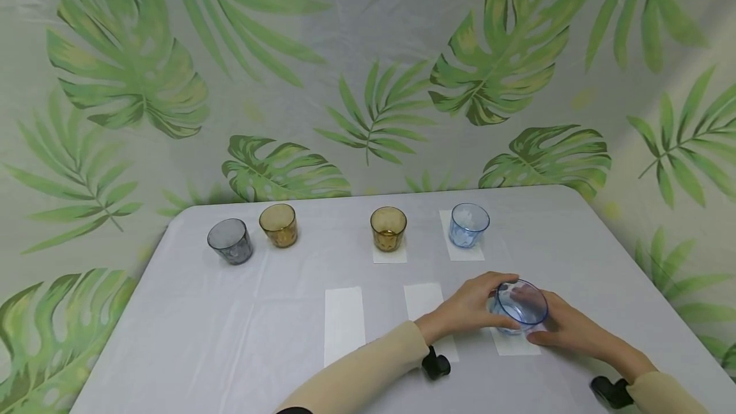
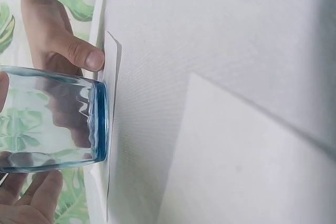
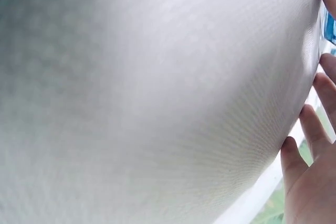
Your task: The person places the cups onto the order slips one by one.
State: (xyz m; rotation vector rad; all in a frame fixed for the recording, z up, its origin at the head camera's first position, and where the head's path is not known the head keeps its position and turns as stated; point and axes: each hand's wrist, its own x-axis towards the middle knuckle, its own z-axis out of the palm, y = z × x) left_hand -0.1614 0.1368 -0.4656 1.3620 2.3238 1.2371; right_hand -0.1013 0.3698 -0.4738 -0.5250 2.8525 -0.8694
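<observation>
Over on the right side of the table (image 1: 241,344), the left hand (image 1: 474,302) has its grip around a blue glass (image 1: 517,318), pretty much upright over a white paper (image 1: 516,346). Right hand (image 1: 577,329)'s loosely spread beside it, can't tell if touching.

The 2 blue cups (image 1: 522,306), 2 amber cups (image 1: 278,227) and grey cup (image 1: 231,243) look like glossy, see-through glass; paper slips (image 1: 344,321) look smooth, matt; the desk cloth (image 1: 230,331) matt, finely woven.
</observation>
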